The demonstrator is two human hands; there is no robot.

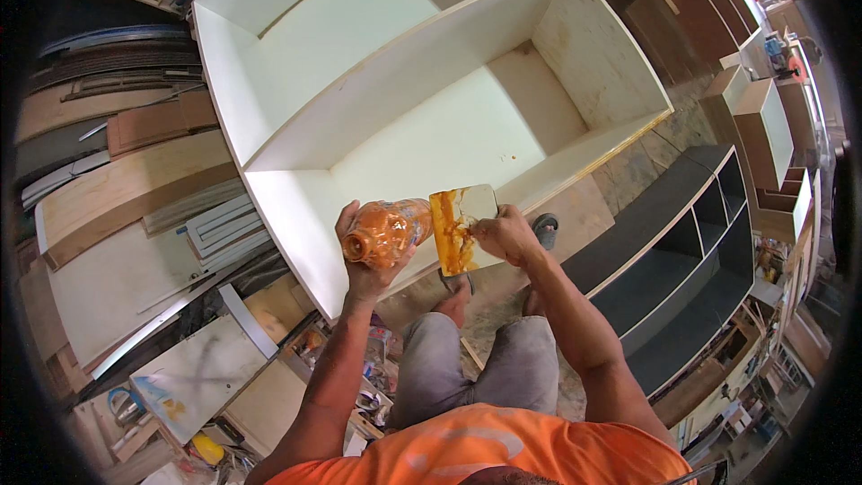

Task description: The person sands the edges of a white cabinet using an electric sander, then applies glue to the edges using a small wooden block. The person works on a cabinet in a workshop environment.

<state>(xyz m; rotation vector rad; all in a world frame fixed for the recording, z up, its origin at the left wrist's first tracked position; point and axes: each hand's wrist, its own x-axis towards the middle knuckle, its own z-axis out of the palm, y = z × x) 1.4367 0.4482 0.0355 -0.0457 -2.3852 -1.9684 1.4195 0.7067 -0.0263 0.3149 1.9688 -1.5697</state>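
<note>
My left hand (368, 280) is wrapped round a clear plastic bottle (388, 235) smeared with orange-brown stuff, its open mouth tipped toward me. In my right hand (509, 235) is a flat pale rectangular board (480, 207), gripped at its right edge. Thick yellow-brown paste (453, 232) coats the board's left half, right beside the bottle. Just beyond both hands lies a large white cabinet carcass (431, 139) with a divider between two wide compartments.
A black shelf unit (673, 260) lies to my right. Boards and strips (135, 189) are stacked on the left, with a white panel (202, 364) nearer me. Small cluttered items (368, 395) lie by my left leg. My sandalled feet (545, 229) are close to the cabinet's edge.
</note>
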